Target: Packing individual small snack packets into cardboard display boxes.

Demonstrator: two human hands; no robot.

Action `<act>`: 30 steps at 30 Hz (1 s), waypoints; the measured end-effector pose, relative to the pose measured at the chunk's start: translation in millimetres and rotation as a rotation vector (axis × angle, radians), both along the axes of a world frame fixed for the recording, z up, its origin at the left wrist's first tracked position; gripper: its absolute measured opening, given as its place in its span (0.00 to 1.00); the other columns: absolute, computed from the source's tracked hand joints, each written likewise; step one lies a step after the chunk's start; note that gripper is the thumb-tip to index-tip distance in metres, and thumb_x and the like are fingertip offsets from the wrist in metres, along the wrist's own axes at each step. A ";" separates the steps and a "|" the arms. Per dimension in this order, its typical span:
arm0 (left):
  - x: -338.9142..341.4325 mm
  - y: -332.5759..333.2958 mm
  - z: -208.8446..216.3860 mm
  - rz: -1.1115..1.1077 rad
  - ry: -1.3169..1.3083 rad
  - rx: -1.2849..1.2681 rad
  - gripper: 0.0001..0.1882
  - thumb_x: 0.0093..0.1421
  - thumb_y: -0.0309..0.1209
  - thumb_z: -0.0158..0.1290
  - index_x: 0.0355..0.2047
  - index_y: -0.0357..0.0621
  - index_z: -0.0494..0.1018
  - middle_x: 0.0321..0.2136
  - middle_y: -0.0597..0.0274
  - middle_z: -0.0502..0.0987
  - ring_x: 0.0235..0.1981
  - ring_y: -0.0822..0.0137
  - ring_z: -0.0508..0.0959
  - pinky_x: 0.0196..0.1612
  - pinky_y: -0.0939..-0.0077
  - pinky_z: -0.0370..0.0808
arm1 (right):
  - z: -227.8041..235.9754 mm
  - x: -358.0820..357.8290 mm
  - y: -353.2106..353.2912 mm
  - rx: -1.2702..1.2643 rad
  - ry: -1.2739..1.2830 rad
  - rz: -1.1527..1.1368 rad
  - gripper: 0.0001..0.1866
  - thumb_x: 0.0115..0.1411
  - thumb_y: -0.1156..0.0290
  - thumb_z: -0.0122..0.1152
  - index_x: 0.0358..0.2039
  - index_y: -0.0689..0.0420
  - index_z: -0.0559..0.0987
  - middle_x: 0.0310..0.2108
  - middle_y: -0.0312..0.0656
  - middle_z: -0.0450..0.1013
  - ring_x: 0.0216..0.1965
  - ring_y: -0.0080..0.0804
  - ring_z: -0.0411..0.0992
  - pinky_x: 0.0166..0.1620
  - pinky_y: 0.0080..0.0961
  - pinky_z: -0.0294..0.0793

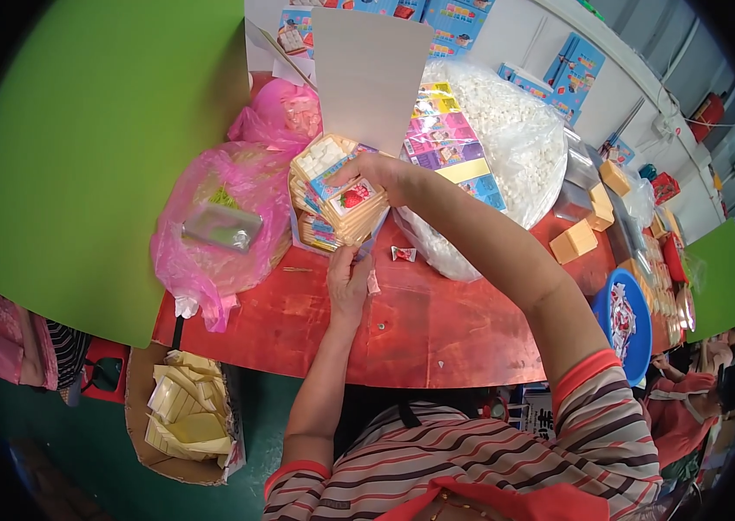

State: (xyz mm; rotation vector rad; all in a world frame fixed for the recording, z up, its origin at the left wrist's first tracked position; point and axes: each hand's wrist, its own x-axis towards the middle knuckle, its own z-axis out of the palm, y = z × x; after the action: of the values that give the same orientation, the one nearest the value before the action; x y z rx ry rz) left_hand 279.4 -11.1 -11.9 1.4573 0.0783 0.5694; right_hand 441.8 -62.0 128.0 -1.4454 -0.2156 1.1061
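Observation:
My right hand (374, 175) reaches in from the right and grips a fanned stack of small flat packs (350, 208), cream-edged, with a strawberry picture on the top one. The stack is at the mouth of an open cardboard box (372, 78) whose white flap stands upright behind it. More packs sit inside, partly covered by the stack. My left hand (348, 282) is at the box's near edge, just below the stack, its fingers bent against that edge. Its fingertips are partly hidden. A small wrapped sweet (403, 253) lies to the right.
Pink plastic bags (220, 217) with a clear plastic box stand left, beside a green partition (98, 165). Behind right is a big clear bag of white pieces (515, 130) with printed sheets. Farther right are cream blocks (574, 241) and a blue basin (628, 326). A carton (181, 469) sits below left.

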 end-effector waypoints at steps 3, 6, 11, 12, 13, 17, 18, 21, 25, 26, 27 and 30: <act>0.7 3.4 -7.5 -0.006 -0.032 -0.023 0.08 0.57 0.24 0.53 0.36 0.33 0.74 0.34 0.55 0.74 0.38 0.63 0.72 0.43 0.73 0.68 | 6.2 -7.2 2.8 -0.022 0.015 0.024 0.16 0.53 0.71 0.64 0.43 0.60 0.79 0.39 0.44 0.80 0.36 0.34 0.80 0.42 0.32 0.79; 4.3 2.2 -10.2 -0.041 -0.063 -0.078 0.08 0.58 0.22 0.52 0.37 0.32 0.75 0.36 0.59 0.74 0.41 0.67 0.72 0.45 0.75 0.68 | 4.5 -4.9 -0.7 0.007 0.026 0.047 0.19 0.56 0.74 0.61 0.50 0.60 0.76 0.44 0.45 0.78 0.41 0.34 0.79 0.47 0.32 0.78; 5.8 3.8 -13.6 -0.171 -0.007 -0.364 0.10 0.60 0.22 0.53 0.42 0.32 0.76 0.42 0.65 0.75 0.45 0.74 0.72 0.48 0.80 0.67 | 6.9 -8.2 -1.9 0.033 0.051 0.052 0.20 0.57 0.73 0.61 0.51 0.61 0.75 0.45 0.46 0.78 0.42 0.34 0.78 0.47 0.32 0.78; 6.8 3.8 -14.4 -0.173 -0.008 -0.364 0.10 0.60 0.22 0.53 0.42 0.32 0.76 0.42 0.65 0.75 0.45 0.74 0.72 0.48 0.80 0.67 | 6.8 -8.1 -1.6 0.019 0.048 0.051 0.20 0.57 0.73 0.61 0.51 0.61 0.75 0.45 0.46 0.78 0.43 0.35 0.78 0.47 0.32 0.78; 7.4 4.5 -14.5 -0.185 0.019 -0.381 0.10 0.60 0.22 0.54 0.42 0.33 0.77 0.42 0.66 0.75 0.44 0.75 0.72 0.48 0.80 0.67 | 5.3 -8.8 1.0 0.020 0.049 0.050 0.20 0.57 0.73 0.61 0.51 0.61 0.75 0.45 0.46 0.78 0.43 0.35 0.78 0.47 0.32 0.78; 6.2 3.2 -9.9 -0.250 0.077 -0.494 0.10 0.60 0.22 0.54 0.42 0.34 0.78 0.41 0.68 0.75 0.43 0.77 0.72 0.47 0.82 0.68 | -1.7 -8.7 4.8 -0.007 0.062 0.014 0.19 0.57 0.75 0.61 0.51 0.61 0.75 0.46 0.46 0.77 0.43 0.35 0.78 0.48 0.34 0.78; 6.9 1.6 -10.6 -0.251 0.077 -0.494 0.10 0.60 0.22 0.54 0.42 0.34 0.78 0.41 0.68 0.75 0.43 0.77 0.72 0.47 0.82 0.68 | -3.2 -7.5 4.1 0.008 0.073 0.016 0.19 0.57 0.76 0.60 0.51 0.62 0.75 0.46 0.47 0.77 0.44 0.35 0.78 0.49 0.35 0.77; 7.0 1.9 -12.8 -0.210 0.055 -0.488 0.10 0.60 0.22 0.54 0.41 0.34 0.78 0.41 0.67 0.75 0.43 0.77 0.73 0.47 0.82 0.68 | -3.8 -4.0 0.2 -0.017 0.095 0.056 0.19 0.58 0.77 0.60 0.50 0.62 0.75 0.46 0.47 0.77 0.44 0.36 0.78 0.49 0.35 0.77; 3.3 1.6 -14.0 -0.199 0.033 -0.552 0.13 0.62 0.22 0.49 0.47 0.32 0.75 0.44 0.63 0.76 0.44 0.75 0.73 0.50 0.80 0.67 | -6.1 3.8 -11.8 -0.018 0.069 0.139 0.18 0.58 0.75 0.61 0.50 0.63 0.75 0.45 0.48 0.77 0.43 0.36 0.78 0.48 0.35 0.78; 2.6 1.9 -13.9 -0.163 0.029 -0.569 0.15 0.63 0.22 0.47 0.49 0.32 0.73 0.46 0.61 0.75 0.46 0.74 0.73 0.52 0.79 0.67 | -6.3 5.4 -12.6 -0.028 0.073 0.152 0.18 0.58 0.75 0.61 0.49 0.64 0.75 0.44 0.48 0.77 0.42 0.36 0.78 0.47 0.34 0.78; 2.4 1.3 -13.4 -0.158 0.028 -0.566 0.15 0.63 0.22 0.47 0.49 0.32 0.73 0.46 0.61 0.75 0.46 0.74 0.73 0.52 0.79 0.67 | -6.8 6.4 -12.6 -0.038 0.077 0.165 0.18 0.58 0.74 0.61 0.48 0.65 0.76 0.43 0.48 0.78 0.41 0.35 0.79 0.46 0.33 0.79; 0.1 -1.3 -9.4 -0.055 -0.003 -0.596 0.19 0.64 0.23 0.45 0.55 0.31 0.68 0.50 0.55 0.73 0.50 0.68 0.72 0.57 0.75 0.65 | -8.5 8.3 -9.4 -0.143 0.089 0.158 0.14 0.57 0.73 0.61 0.43 0.66 0.78 0.36 0.47 0.79 0.35 0.33 0.80 0.41 0.31 0.80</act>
State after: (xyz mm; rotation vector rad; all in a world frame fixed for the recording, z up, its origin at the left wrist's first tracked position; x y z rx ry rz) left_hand 279.4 -12.3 -21.3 0.8756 0.1884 0.4514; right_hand 450.1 -71.4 119.5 -1.5210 -0.1933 1.3343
